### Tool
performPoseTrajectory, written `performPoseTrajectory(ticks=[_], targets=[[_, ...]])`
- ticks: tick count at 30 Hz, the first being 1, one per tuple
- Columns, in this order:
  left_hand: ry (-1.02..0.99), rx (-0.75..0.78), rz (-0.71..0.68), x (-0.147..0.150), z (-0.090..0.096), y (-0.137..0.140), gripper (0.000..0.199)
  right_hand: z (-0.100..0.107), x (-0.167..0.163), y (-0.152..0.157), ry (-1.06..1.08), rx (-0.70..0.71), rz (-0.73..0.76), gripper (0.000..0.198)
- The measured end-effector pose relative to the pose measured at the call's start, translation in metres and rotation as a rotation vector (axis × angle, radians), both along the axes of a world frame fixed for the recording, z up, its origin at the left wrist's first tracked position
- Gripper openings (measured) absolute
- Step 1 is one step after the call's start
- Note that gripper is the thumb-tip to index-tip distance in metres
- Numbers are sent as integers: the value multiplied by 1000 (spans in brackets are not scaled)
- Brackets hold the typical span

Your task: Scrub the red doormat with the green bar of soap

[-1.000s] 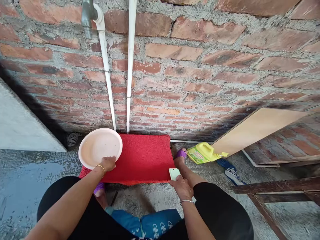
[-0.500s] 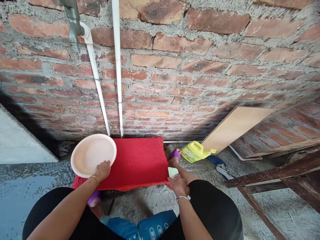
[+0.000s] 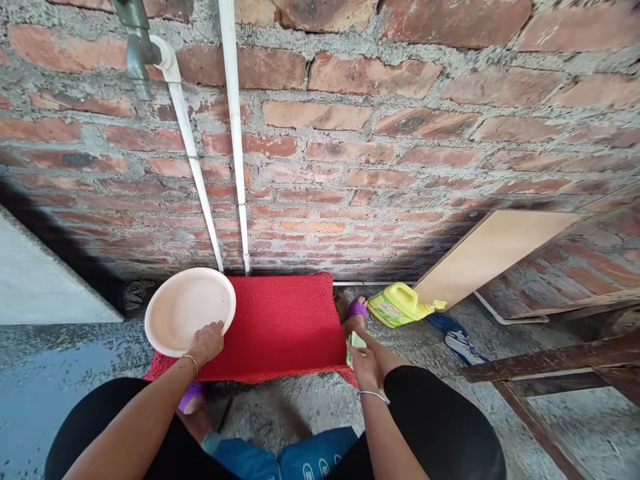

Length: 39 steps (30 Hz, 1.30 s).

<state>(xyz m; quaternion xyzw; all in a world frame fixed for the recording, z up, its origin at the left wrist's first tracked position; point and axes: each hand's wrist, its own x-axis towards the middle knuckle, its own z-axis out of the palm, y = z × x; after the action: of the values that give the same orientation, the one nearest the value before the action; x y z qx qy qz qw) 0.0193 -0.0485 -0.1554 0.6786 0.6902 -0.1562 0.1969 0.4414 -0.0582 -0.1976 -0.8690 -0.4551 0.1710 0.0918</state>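
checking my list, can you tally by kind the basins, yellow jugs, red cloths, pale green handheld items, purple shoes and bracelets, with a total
Basin: 1
Yellow jug: 1
Red cloth: 1
Pale green item: 1
Purple shoes: 2
Bracelets: 2
Total: 8

Head-worn camera, one. Seat: above and between the black-trousered knees (image 3: 445, 417), which I see from over the lap. Aim: forward and steeply down, at the brick wall (image 3: 340, 150), which spans the frame from 10 to 2 o'clock. Range: close; forearms enter large at the lower edge, with the left hand (image 3: 205, 341) at 8 o'clock and the right hand (image 3: 364, 368) at 5. Mid-field: red cloth (image 3: 285, 327), below centre toward 7. Coverage: grey tap (image 3: 137, 53) at 10, yellow jug (image 3: 397, 303) at 4.
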Motion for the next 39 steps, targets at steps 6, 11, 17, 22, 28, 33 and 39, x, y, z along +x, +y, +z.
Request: performPoseTrajectory(ticks=[6,11,17,22,28,33,39], targets=[[-17,-10,24,1,4,0,48,4,-118,6,116,42,465,42],[-5,-29,24,2,7,1,49,15,-200,9,114,-126,867,42],[3,-15,20,2,5,0,50,17,-139,26,20,-128,648,44],[9,-3,30,3,-3,1,50,16,-46,26,-17,-98,126,40],[27,35,22,4,-7,2,50,20,-105,36,36,-22,328,44],[14,32,24,2,-8,2,54,27,-222,51,85,-65,663,40],[-8,-9,50,4,-2,3,56,23,-231,65,51,-142,803,40]])
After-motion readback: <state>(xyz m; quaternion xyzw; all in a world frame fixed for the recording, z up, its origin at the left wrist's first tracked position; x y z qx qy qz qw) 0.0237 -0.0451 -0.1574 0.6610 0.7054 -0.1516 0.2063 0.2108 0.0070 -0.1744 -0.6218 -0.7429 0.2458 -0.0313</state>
